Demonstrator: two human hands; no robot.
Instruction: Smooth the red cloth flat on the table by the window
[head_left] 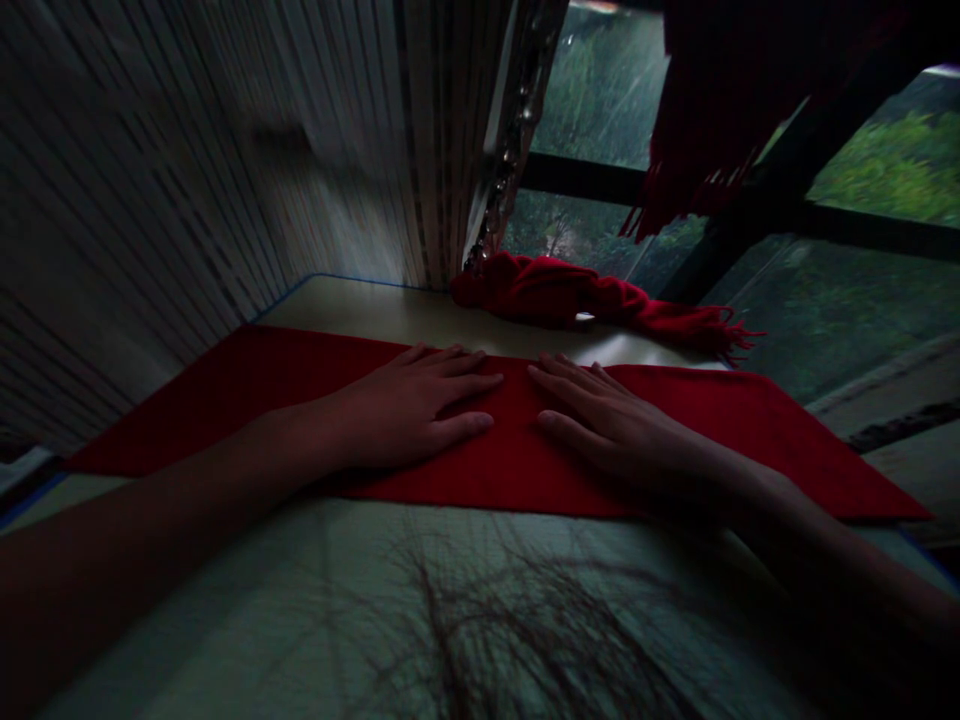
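my left hand (431, 405) and right hand (611, 415) are flat, a bit apart, gripping nothing, on the red cloth (510, 460) spread across the surface (300, 580). pressing unevenly could probably bunch it up or drag an edge crooked imo

The left hand (409, 410) and right hand (619, 420) lie palm down, apart, fingers (469, 384) extended, both forearms (202, 500) slanting inward.

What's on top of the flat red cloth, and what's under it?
The left hand and right hand rest on the red cloth. The pale tabletop shows past its near and far edges; whatever the cloth covers can't be seen.
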